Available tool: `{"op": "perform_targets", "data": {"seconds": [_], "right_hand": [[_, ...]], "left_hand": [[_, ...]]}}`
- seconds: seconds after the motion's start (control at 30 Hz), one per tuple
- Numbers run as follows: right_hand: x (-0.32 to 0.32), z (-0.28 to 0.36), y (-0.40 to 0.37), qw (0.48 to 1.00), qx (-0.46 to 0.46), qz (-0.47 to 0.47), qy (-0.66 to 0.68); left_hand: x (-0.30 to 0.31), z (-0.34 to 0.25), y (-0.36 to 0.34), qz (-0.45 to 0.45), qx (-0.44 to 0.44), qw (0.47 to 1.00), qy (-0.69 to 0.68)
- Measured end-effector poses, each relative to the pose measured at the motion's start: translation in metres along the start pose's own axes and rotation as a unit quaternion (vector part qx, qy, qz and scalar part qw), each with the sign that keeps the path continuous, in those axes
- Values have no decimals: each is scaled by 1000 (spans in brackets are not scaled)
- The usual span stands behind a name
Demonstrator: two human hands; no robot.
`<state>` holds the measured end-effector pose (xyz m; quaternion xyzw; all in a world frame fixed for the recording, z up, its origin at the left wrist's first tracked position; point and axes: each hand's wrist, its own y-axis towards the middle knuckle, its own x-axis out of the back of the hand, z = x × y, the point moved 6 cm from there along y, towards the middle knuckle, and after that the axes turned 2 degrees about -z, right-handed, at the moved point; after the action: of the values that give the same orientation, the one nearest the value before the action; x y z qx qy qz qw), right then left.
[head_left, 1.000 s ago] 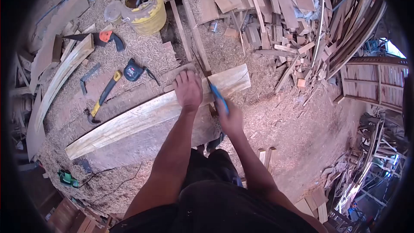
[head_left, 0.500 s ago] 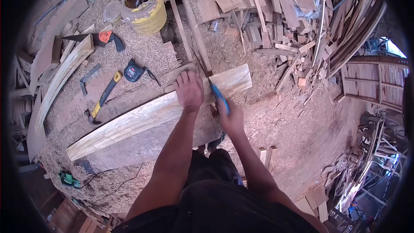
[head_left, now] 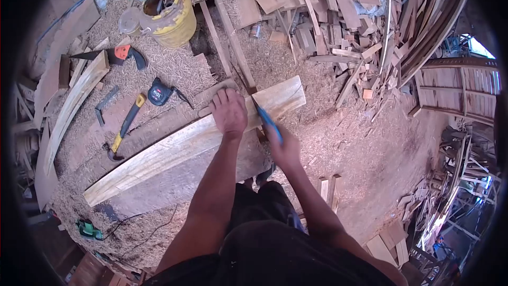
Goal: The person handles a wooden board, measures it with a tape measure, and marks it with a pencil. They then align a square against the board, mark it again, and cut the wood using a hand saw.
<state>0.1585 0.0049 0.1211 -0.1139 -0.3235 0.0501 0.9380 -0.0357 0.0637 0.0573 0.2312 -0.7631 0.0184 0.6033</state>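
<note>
A long, pale, curved wooden board [head_left: 159, 156] lies across a plank on the sawdust-covered work surface. My left hand [head_left: 230, 114] presses on it, its bent fingers reaching over the far edge. My right hand [head_left: 284, 151] is closed around the blue handle of a handsaw [head_left: 269, 122]. The saw's dark blade, seen nearly edge-on, crosses the board just right of my left hand. Beyond the blade the board's short right end [head_left: 283, 95] sticks out, with a dark line near its tip.
A claw hammer [head_left: 126, 127], tape measure [head_left: 160, 92], small metal square [head_left: 106, 106] and another handsaw [head_left: 119, 54] lie to the left. Behind them stands a yellow bucket [head_left: 177, 29]. Offcuts [head_left: 346, 47] pile up at back right. A green power tool [head_left: 89, 229] sits at lower left.
The whole view has shifted slightly left. My right hand and the saw have moved only a little against the board; my left hand keeps its place on it.
</note>
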Motion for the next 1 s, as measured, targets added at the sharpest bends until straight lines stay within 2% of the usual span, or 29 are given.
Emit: {"op": "perform_targets", "data": {"seconds": [0.07, 0.13, 0.2, 0.23, 0.3, 0.4, 0.43, 0.47, 0.5, 0.53, 0.57, 0.67, 0.7, 0.73, 0.8, 0.87, 0.93, 1.0], "right_hand": [[-29, 32, 61, 999, 23, 23, -25], [-11, 30, 34, 1000, 18, 16, 8], [29, 21, -26, 1000, -4, 0, 18], [63, 19, -76, 996, -85, 39, -1], [112, 12, -164, 988, -142, 59, 9], [98, 1, -155, 995, -92, 30, 5], [73, -6, -113, 991, -114, 68, 4], [39, -11, -67, 999, -50, 4, 10], [7, -14, -20, 999, -31, 20, -2], [-12, 8, 17, 998, 40, -31, 24], [-23, 18, 44, 999, 12, 22, -23], [-7, 12, 12, 999, 7, 19, 42], [28, 24, -27, 999, -8, 18, 40], [58, 22, -72, 995, -86, 50, 4], [103, 1, -162, 991, -120, 49, 31], [106, 0, -157, 998, -53, 14, 11], [77, -2, -116, 996, -78, 43, 23], [11, -12, -29, 999, -15, 5, 36]], "left_hand": [[-6, 2, 0, 7, 2, 1000, 6], [-4, 5, -5, 11, -3, 1000, 8], [-2, 2, -2, 4, -10, 1000, 3], [-5, 3, -3, 5, -8, 1000, 0], [-7, 3, -8, 16, -6, 1000, -5], [-5, 1, 1, 17, 5, 1000, 5], [-4, 1, 0, 21, 9, 1000, 8], [-4, 4, 3, 13, 7, 1000, 8], [-4, 4, 1, 10, 5, 1000, 7], [-4, 2, -1, 5, 4, 1000, 4], [-3, 0, -2, 7, 2, 1000, 6], [0, 4, -15, 24, -10, 1000, 8], [-2, 3, -10, 16, -11, 1000, 5], [-4, 3, -2, 7, -9, 1000, 5], [-8, 3, -4, 35, -2, 999, 10], [-7, 2, -2, 39, 11, 999, 10], [-5, 0, 1, 29, 3, 999, 13], [-3, 2, -1, 14, 0, 1000, 11]]}}
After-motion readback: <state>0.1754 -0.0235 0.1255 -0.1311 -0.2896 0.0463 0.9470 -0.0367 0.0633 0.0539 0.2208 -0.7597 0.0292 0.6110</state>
